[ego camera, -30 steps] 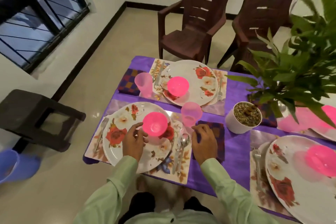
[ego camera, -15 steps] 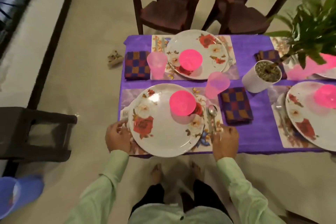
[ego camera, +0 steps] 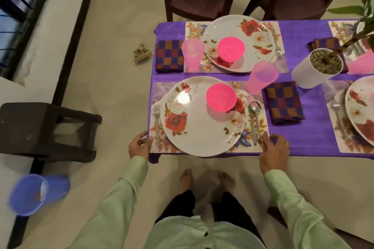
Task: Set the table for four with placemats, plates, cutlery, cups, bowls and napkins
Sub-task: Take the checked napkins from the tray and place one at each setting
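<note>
My left hand [ego camera: 139,145] grips the near left corner of the placemat [ego camera: 157,92], thumb on top and fingers curled under the edge. My right hand [ego camera: 273,152] lies loosely spread, its fingertips touching the placemat's near right corner and holding nothing. On the placemat sits the flowered plate [ego camera: 200,129] with a pink bowl [ego camera: 221,97] toward its far right, a fork [ego camera: 156,121] just left and a knife [ego camera: 252,127] and spoon [ego camera: 255,107] just right; beyond are a pink cup [ego camera: 261,79] and a checked napkin [ego camera: 283,103] on the purple cloth [ego camera: 313,127].
</note>
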Motion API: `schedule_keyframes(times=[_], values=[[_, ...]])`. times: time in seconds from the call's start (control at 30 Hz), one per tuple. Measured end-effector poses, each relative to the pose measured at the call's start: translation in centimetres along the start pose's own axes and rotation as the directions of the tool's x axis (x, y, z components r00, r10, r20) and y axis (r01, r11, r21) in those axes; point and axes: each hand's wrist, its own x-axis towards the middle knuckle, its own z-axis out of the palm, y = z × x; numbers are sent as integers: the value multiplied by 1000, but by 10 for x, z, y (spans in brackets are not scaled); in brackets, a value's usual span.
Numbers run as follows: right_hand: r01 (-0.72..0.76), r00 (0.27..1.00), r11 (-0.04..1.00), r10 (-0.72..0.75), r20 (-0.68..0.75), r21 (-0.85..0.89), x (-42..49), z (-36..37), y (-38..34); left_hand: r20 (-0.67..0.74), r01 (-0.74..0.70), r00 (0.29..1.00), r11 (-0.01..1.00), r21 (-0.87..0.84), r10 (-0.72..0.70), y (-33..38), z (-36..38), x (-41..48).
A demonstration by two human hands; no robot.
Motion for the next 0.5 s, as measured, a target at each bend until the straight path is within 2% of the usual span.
schedule_keyframes(times=[0.2,0.5], values=[[1,999,999,0,36,-38,2,-7,1,35,37,999,992,-120,-33,-1,1,-3],[-17,996,996,25,91,-85,2,-17,-6,48,38,998,985,-169,-30,-4,0,-5]])
